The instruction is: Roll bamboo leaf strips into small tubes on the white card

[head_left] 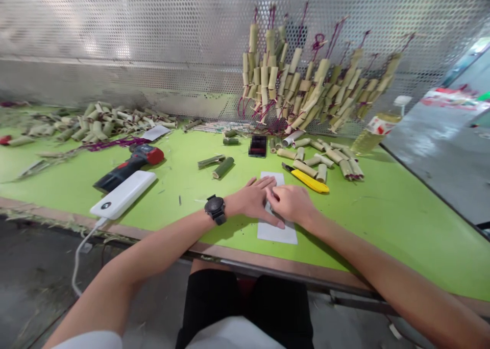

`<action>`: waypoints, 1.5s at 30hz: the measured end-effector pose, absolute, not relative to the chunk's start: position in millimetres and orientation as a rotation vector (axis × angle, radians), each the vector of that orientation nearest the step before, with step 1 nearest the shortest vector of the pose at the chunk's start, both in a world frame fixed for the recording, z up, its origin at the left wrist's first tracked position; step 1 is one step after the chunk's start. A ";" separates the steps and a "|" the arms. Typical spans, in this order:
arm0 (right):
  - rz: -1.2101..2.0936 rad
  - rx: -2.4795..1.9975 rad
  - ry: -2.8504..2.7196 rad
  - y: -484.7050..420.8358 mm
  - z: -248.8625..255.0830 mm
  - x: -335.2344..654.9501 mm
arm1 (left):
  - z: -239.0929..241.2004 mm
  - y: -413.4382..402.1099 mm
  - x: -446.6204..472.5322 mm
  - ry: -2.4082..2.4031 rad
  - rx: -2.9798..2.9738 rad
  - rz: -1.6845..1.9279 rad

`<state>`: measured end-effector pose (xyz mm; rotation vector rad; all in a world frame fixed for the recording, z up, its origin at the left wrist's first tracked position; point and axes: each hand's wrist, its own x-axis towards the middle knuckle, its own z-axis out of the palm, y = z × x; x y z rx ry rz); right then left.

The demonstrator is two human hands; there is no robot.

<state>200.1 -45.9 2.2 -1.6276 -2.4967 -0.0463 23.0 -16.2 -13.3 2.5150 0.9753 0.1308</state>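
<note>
A white sheet of paper (277,233) lies on the green tabletop in front of me. My left hand (257,198), with a black watch on its wrist, rests flat on the sheet, fingers stretched out. Beside it, my right hand (293,202) is closed over the paper, its knuckles up. Something small and dark shows at its fingers, too hidden to name. Just beyond the right hand lies a yellow utility knife (310,180) with its blade end pointing left.
Cut bamboo pieces (103,122) are heaped back left, and strung bamboo bundles (306,83) lean on the perforated metal panel. A cordless drill (132,168) and a white power bank (123,195) with a cable lie left. A bottle of yellow liquid (381,127) stands right.
</note>
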 end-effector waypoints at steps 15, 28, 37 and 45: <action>-0.103 -1.726 -2.415 -32.7 2.4 208.7 | -13.5 -16.1 23.1 0.976 2.528 0.137; -0.091 -1.748 -2.375 -34.1 1.4 209.3 | -14.8 -15.9 22.5 0.974 2.523 0.155; 0.086 -1.534 -2.485 -46.1 0.6 203.6 | -12.3 -15.5 22.4 0.961 2.496 0.104; -0.132 -1.798 -2.318 -26.1 2.5 213.7 | -11.4 -15.5 22.3 0.966 2.499 0.124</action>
